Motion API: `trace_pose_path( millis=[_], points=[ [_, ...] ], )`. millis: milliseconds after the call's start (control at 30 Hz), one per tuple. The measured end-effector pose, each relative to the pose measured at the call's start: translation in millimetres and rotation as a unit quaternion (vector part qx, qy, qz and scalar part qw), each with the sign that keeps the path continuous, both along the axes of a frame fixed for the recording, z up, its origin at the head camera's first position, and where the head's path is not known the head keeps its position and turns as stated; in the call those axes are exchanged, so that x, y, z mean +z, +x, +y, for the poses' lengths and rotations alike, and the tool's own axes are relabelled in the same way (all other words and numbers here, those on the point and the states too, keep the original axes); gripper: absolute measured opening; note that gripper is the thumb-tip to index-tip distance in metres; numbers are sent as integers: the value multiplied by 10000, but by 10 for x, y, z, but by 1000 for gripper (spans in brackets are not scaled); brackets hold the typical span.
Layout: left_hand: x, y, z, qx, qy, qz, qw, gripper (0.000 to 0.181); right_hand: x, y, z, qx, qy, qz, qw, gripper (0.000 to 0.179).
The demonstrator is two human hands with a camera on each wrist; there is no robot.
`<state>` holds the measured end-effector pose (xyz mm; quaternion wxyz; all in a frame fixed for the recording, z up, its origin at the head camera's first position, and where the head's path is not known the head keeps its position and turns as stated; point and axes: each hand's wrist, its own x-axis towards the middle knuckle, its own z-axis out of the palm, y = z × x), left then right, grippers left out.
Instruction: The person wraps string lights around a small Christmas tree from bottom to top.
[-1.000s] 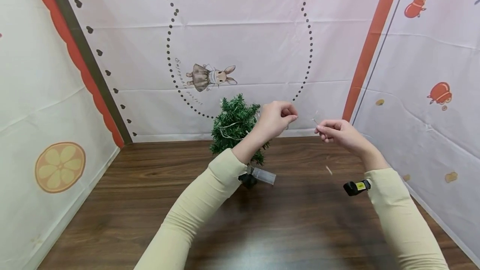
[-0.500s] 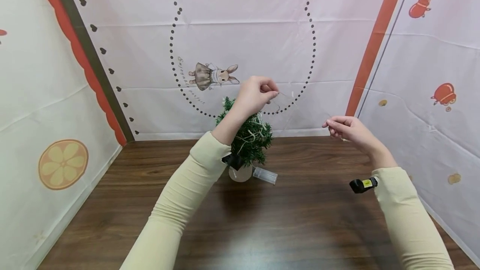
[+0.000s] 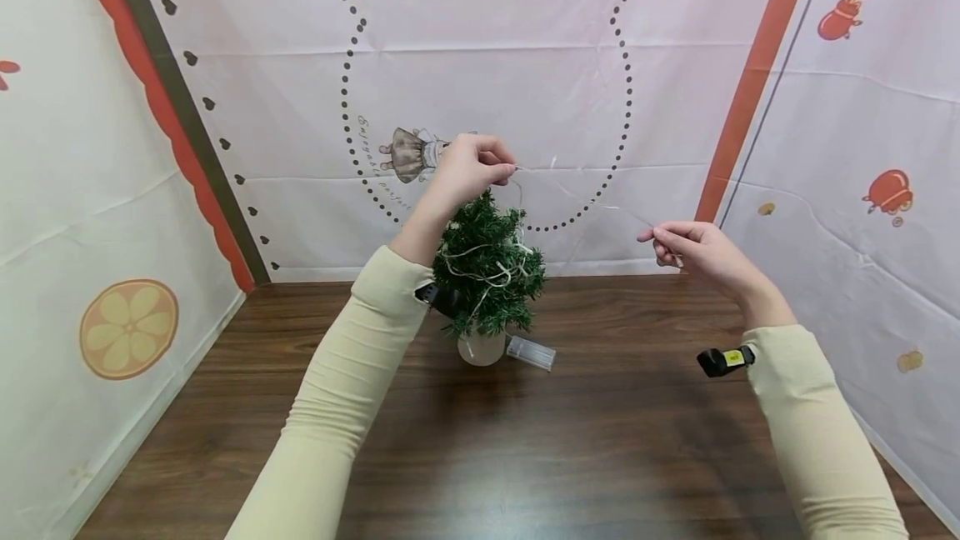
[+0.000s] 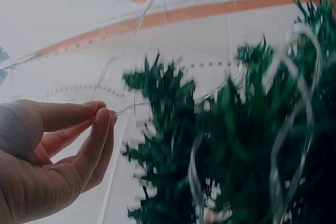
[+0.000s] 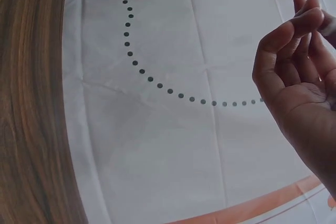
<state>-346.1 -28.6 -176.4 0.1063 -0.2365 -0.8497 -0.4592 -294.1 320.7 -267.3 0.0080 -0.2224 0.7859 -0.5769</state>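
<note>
A small green artificial Christmas tree (image 3: 491, 269) stands in a pale pot (image 3: 480, 349), with a string of fairy lights (image 3: 495, 277) looped around its branches. Just above the treetop, my left hand (image 3: 472, 167) pinches the thin clear wire between thumb and fingertips. From there the wire (image 4: 137, 30) runs one way to the branches and the other way off to the right. Out to the right of the tree, my right hand (image 3: 693, 248) pinches the far stretch of that wire, which sags slightly between both hands. In the right wrist view the right hand (image 5: 299, 66) shows its thumb and fingertips together.
A clear battery box (image 3: 531, 352) lies on the brown wooden table (image 3: 480, 457), right of the pot. Printed white cloth (image 3: 480, 15) hangs behind the table and along both sides. Black camera straps sit on both wrists.
My left hand has moved left and up from the tree's right side to above its top. My right hand has shifted slightly right and up, and the wire between them has stretched out.
</note>
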Motion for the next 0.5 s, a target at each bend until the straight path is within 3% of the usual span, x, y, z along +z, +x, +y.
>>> trace_pose_path(
  millis=[233,500],
  points=[
    [-9,-122,-216,65,91,-48,9999,10,89,-41,-151,-4,16,108,9999,20],
    [-81,-263,-398,238,155,-4,9996,12,165,-100,-332,254,136,297,9991,25]
  ],
)
